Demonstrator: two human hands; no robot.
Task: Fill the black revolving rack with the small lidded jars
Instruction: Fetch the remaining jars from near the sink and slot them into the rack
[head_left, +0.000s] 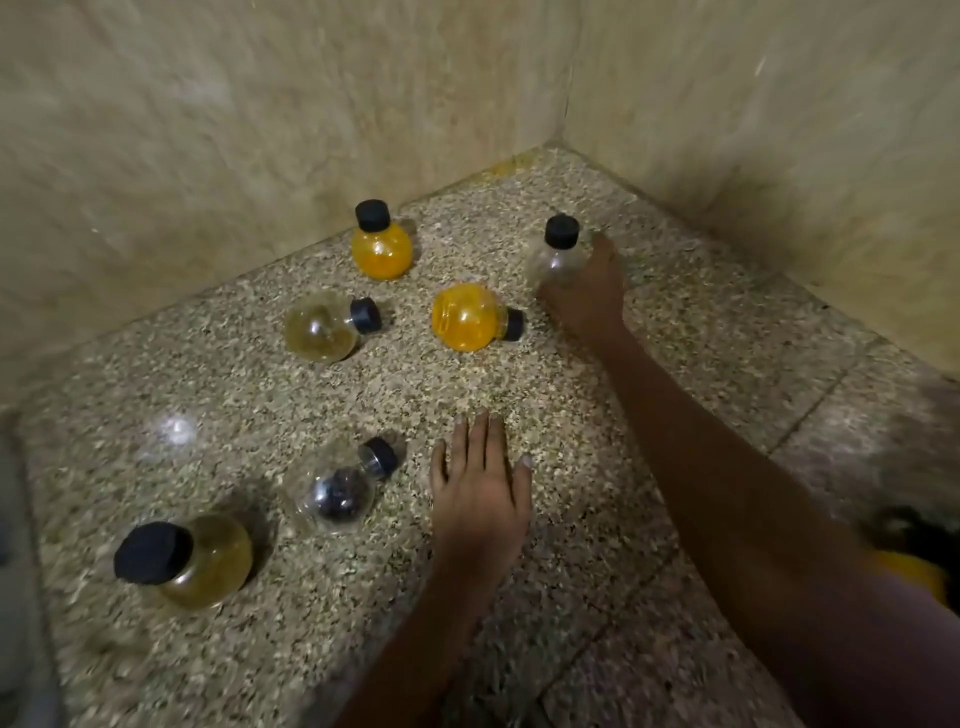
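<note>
The right hand (587, 291) reaches to the far corner and curls around an upright clear jar (557, 260) with a black lid, while the left hand (480, 493) lies flat, fingers straight, holding nothing, on the speckled floor (675, 338). Five more jars sit scattered: an upright orange jar (382, 249), a tipped orange jar (467, 318), a tipped yellowish jar (322, 326), a tipped jar with dark contents (337, 488) just left of the left hand, and a nearest amber jar (208, 561). The rack cannot be made out.
</note>
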